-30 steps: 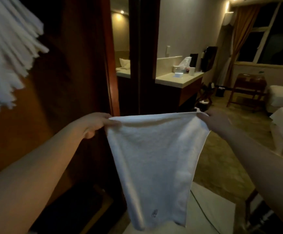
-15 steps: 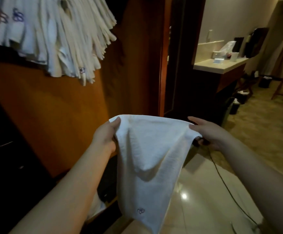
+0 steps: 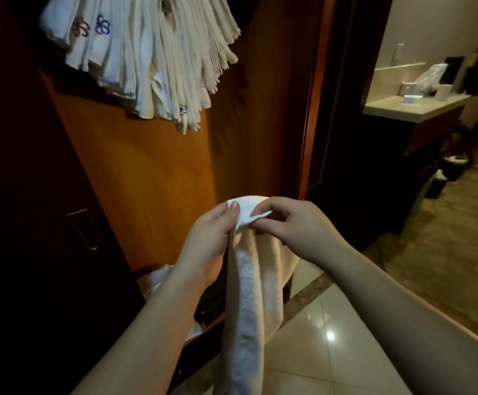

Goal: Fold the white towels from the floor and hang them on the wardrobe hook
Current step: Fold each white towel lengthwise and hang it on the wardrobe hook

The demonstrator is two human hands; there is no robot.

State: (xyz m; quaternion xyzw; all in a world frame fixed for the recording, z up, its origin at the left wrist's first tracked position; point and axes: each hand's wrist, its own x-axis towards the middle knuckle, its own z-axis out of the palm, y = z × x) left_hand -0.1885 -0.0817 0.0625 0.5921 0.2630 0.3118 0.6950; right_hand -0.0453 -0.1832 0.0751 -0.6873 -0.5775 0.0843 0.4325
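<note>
A white towel (image 3: 253, 295) hangs folded lengthwise in front of me, its top corners brought together. My left hand (image 3: 208, 240) grips the towel's top with the thumb pressed on the cloth. My right hand (image 3: 297, 228) pinches the other top corner right beside it. Several folded white towels (image 3: 152, 55) hang in a thick bunch high on the wooden wardrobe panel (image 3: 152, 172); the hook under them is hidden. More white cloth (image 3: 155, 277) lies low inside the wardrobe behind my left forearm.
A dark wardrobe door with a metal handle (image 3: 85, 229) stands at the left. A counter (image 3: 414, 106) with small items is at the right, bins (image 3: 438, 183) below it. Glossy floor tiles (image 3: 331, 337) lie underfoot, carpet beyond.
My hands have come together, bringing the towel's two top corners to meet and folding it in half lengthwise. My view has turned left and toward the hanging towels.
</note>
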